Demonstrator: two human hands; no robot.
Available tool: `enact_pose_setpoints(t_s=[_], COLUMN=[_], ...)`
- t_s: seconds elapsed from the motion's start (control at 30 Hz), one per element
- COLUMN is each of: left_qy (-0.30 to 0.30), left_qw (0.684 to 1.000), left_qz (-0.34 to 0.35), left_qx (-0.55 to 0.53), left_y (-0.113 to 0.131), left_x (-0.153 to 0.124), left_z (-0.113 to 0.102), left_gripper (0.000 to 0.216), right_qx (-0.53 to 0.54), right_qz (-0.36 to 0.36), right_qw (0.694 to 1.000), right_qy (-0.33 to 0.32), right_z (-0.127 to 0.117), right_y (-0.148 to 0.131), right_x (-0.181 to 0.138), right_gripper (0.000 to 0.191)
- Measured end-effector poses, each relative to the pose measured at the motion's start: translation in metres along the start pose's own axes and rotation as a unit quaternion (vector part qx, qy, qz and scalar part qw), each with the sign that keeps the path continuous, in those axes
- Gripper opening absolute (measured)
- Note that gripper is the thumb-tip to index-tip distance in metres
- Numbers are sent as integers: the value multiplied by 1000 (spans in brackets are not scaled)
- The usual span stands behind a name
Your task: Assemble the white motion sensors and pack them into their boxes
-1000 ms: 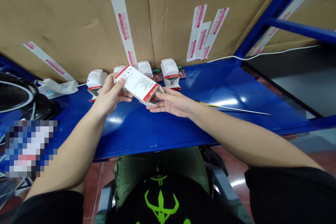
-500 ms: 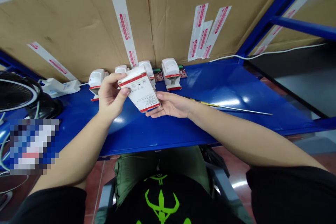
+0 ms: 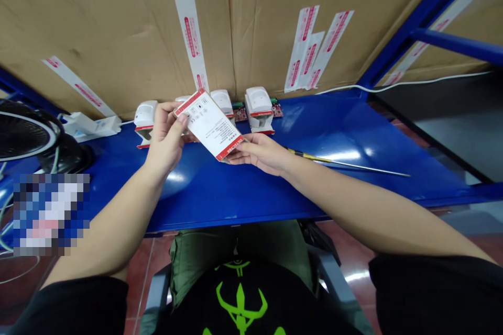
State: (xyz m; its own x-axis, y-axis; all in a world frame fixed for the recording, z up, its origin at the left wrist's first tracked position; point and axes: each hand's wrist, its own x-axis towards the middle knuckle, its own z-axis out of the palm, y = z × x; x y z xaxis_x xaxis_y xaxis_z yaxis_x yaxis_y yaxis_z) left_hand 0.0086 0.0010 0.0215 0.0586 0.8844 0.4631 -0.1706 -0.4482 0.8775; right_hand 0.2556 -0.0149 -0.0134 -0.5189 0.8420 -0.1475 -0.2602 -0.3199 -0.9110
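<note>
A small white carton with red bands point(image 3: 210, 124) is held above the blue shelf point(image 3: 314, 131), tilted with its printed face towards me. My left hand point(image 3: 167, 138) pinches its upper left end, thumb on the face. My right hand point(image 3: 261, 153) grips its lower right end from below with curled fingers. Behind the carton, against the cardboard wall, stand several white sensor housings point(image 3: 258, 106), one of them point(image 3: 144, 116) just left of my left hand.
A long thin screwdriver point(image 3: 346, 162) lies on the shelf to the right of my right hand. Small red circuit boards point(image 3: 239, 113) sit among the housings. A white power strip point(image 3: 88, 125) and a black fan point(image 3: 23, 138) are at the left. Taped cardboard boxes point(image 3: 118, 36) form the back wall.
The carton has been turned between both hands: it swung more upright half a second ago, then tilted back to a slant and rose slightly. Both hands kept hold.
</note>
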Motion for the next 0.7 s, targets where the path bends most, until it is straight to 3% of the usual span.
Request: enact_pose_setpoints(t_s=[0.13,0.37,0.53,0.7], left_qy=[-18,-12,-7,-19], left_qw=[998,985,985,993], left_qz=[-68,-161,-151,-91], left_qx=[4,-67,-83,-74], left_y=[-7,-12,-14,-11], left_x=[3,8,5,-3], left_z=[-6,-18,-10,8], left_gripper=[58,47,47,51], right_qx=[1,8,-30,-81], right_qz=[9,41,24,35], right_qw=[1000,999,999,996], right_qy=[17,0,15,19], right_z=[2,6,7,7], right_y=[-2,-5,0,1], right_x=[-1,-5,-4,-5], right_gripper=[15,7,27,15])
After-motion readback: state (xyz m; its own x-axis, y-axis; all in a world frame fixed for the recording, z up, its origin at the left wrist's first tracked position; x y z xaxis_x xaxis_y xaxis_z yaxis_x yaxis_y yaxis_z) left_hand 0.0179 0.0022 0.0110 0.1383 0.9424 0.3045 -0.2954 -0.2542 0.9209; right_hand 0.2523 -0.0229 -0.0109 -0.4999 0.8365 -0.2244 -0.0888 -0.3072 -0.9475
